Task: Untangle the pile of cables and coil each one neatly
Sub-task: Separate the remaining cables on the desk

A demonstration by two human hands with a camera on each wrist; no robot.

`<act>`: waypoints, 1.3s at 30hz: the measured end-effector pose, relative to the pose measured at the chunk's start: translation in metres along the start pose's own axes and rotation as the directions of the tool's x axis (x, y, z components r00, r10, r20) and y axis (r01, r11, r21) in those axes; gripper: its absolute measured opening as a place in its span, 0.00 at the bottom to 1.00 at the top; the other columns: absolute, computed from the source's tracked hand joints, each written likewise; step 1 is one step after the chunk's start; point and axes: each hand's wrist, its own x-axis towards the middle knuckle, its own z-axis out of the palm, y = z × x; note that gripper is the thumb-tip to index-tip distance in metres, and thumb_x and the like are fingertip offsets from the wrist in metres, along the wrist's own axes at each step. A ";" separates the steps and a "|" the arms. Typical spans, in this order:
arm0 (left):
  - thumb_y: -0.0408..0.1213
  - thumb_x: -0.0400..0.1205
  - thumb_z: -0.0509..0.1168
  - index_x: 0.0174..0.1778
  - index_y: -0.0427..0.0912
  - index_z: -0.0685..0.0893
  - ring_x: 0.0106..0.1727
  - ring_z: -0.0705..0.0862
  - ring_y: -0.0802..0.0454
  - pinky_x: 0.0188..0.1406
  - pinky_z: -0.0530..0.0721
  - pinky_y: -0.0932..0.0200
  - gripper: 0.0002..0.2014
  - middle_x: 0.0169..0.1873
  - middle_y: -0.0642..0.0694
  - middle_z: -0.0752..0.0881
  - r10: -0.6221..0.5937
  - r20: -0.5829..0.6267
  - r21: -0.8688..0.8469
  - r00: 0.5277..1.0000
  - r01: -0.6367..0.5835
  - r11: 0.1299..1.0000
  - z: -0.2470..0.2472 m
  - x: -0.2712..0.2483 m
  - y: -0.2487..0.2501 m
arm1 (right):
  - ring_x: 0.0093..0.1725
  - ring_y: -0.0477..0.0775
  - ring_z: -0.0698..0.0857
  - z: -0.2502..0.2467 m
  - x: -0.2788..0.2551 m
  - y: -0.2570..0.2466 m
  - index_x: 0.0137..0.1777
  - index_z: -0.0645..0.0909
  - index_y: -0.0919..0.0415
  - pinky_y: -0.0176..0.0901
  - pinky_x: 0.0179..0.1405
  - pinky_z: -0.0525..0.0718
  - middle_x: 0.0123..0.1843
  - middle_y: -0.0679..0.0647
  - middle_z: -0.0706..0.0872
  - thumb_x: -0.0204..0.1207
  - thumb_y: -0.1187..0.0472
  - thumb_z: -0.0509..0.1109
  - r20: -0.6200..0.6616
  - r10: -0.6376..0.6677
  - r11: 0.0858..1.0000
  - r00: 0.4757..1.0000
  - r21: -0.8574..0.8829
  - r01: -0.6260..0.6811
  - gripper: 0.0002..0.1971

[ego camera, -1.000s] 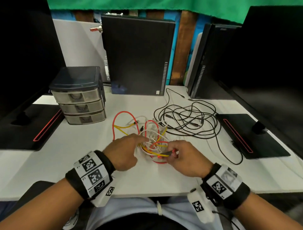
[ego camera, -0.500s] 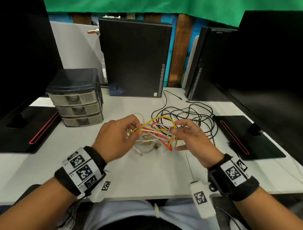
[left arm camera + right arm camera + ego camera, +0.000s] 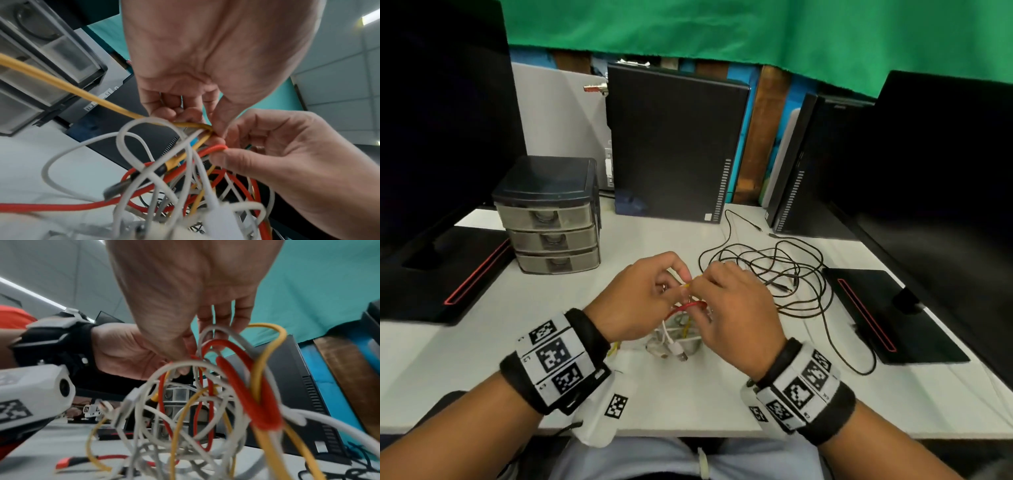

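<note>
Both hands are raised close together above the middle of the white desk (image 3: 482, 346), fingertips almost meeting, with bare desk surface open between the wrists and the near edge. The left hand (image 3: 635, 296) curls its fingers around a smooth yellow cable (image 3: 68, 88), pinching it where it bends into a tight loop at the fingertips. The right hand (image 3: 736, 308) pinches a braided orange-red cable (image 3: 216, 148) at the top of its loop, just beside the left thumb. Beneath both hands hangs the tangled bundle of thin round white cables (image 3: 671, 339) mixed with yellow and orange-red strands; its lower loops and a white connector rest on the desk directly under the hands, while the upper loops are lifted. In the right wrist view the orange-red cable (image 3: 242, 378) wraps around the yellow one (image 3: 267, 345) in a knot-like crossing, with white loops threaded through. To the right of the right hand, apart from the bundle, a loose sprawl of thin black cable (image 3: 774, 274) lies flat on the desk. Beyond the left hand stands a small grey plastic three-drawer unit (image 3: 551, 219), and a black computer case (image 3: 674, 144) stands upright farther back.
</note>
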 end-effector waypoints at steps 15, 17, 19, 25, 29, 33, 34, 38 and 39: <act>0.35 0.83 0.67 0.41 0.62 0.91 0.35 0.81 0.62 0.46 0.81 0.60 0.15 0.42 0.58 0.91 -0.056 -0.226 0.149 0.973 0.092 0.985 -0.026 0.018 -0.044 | 0.24 0.50 0.87 -0.063 0.120 0.038 0.36 0.81 0.54 0.39 0.22 0.79 0.33 0.57 0.88 0.79 0.65 0.74 -0.089 0.465 0.718 0.881 0.619 -0.317 0.11; 0.34 0.82 0.68 0.35 0.68 0.89 0.34 0.81 0.57 0.46 0.83 0.56 0.20 0.37 0.56 0.90 -0.078 -0.238 0.074 0.968 0.098 0.992 -0.029 0.021 -0.050 | 0.23 0.47 0.87 -0.087 0.141 0.041 0.37 0.78 0.55 0.36 0.18 0.78 0.33 0.57 0.88 0.81 0.67 0.71 -0.149 0.502 0.667 0.852 0.694 -0.272 0.11; 0.31 0.81 0.66 0.35 0.66 0.89 0.37 0.83 0.52 0.49 0.84 0.53 0.20 0.35 0.53 0.90 -0.080 -0.255 -0.008 0.964 0.080 0.997 -0.032 0.023 -0.053 | 0.23 0.46 0.87 -0.109 0.159 0.042 0.39 0.75 0.56 0.35 0.18 0.78 0.33 0.55 0.86 0.82 0.68 0.69 -0.185 0.545 0.591 0.818 0.777 -0.218 0.11; 0.29 0.81 0.64 0.36 0.57 0.86 0.36 0.83 0.46 0.46 0.85 0.49 0.16 0.33 0.47 0.87 -0.142 -0.268 -0.001 0.953 0.147 0.989 -0.041 0.024 -0.055 | 0.21 0.44 0.75 -0.143 0.186 0.043 0.44 0.78 0.52 0.34 0.19 0.71 0.28 0.50 0.80 0.75 0.67 0.74 -0.202 0.429 0.654 0.881 0.741 -0.149 0.10; 0.22 0.82 0.58 0.39 0.50 0.81 0.34 0.85 0.33 0.39 0.85 0.43 0.17 0.33 0.37 0.80 -0.230 -0.274 -0.084 0.934 0.215 0.973 -0.042 0.021 -0.059 | 0.23 0.43 0.73 -0.160 0.187 0.044 0.47 0.82 0.49 0.32 0.20 0.71 0.29 0.47 0.81 0.72 0.65 0.80 0.040 0.292 0.785 0.956 0.560 -0.264 0.12; 0.23 0.84 0.53 0.49 0.50 0.75 0.29 0.78 0.43 0.30 0.73 0.52 0.15 0.30 0.42 0.73 -0.321 -0.315 -0.217 0.893 0.261 0.941 -0.042 0.025 -0.067 | 0.21 0.40 0.72 -0.165 0.174 0.047 0.40 0.83 0.52 0.32 0.22 0.68 0.24 0.43 0.80 0.71 0.57 0.81 0.109 0.277 0.726 0.955 0.627 -0.282 0.08; 0.26 0.84 0.55 0.50 0.53 0.75 0.27 0.75 0.44 0.30 0.73 0.53 0.14 0.29 0.44 0.74 -0.337 -0.323 -0.226 0.884 0.274 0.935 -0.042 0.027 -0.068 | 0.22 0.41 0.70 -0.165 0.170 0.048 0.38 0.83 0.53 0.33 0.23 0.67 0.25 0.45 0.78 0.67 0.52 0.82 0.111 0.287 0.680 0.952 0.676 -0.284 0.10; 0.44 0.79 0.75 0.54 0.55 0.77 0.34 0.79 0.50 0.39 0.80 0.53 0.13 0.37 0.51 0.82 -0.358 -0.350 -0.255 0.865 0.280 0.926 -0.043 0.026 -0.065 | 0.25 0.47 0.65 -0.160 0.154 0.053 0.39 0.84 0.56 0.37 0.25 0.64 0.22 0.48 0.69 0.67 0.39 0.75 0.167 0.318 0.557 0.933 0.764 -0.326 0.18; 0.43 0.78 0.76 0.52 0.53 0.79 0.38 0.81 0.50 0.45 0.82 0.53 0.13 0.41 0.49 0.84 -0.350 -0.377 -0.257 0.857 0.266 0.929 -0.043 0.027 -0.067 | 0.25 0.48 0.65 -0.157 0.149 0.055 0.40 0.85 0.56 0.38 0.25 0.65 0.21 0.48 0.70 0.73 0.42 0.73 0.192 0.323 0.561 0.927 0.750 -0.351 0.16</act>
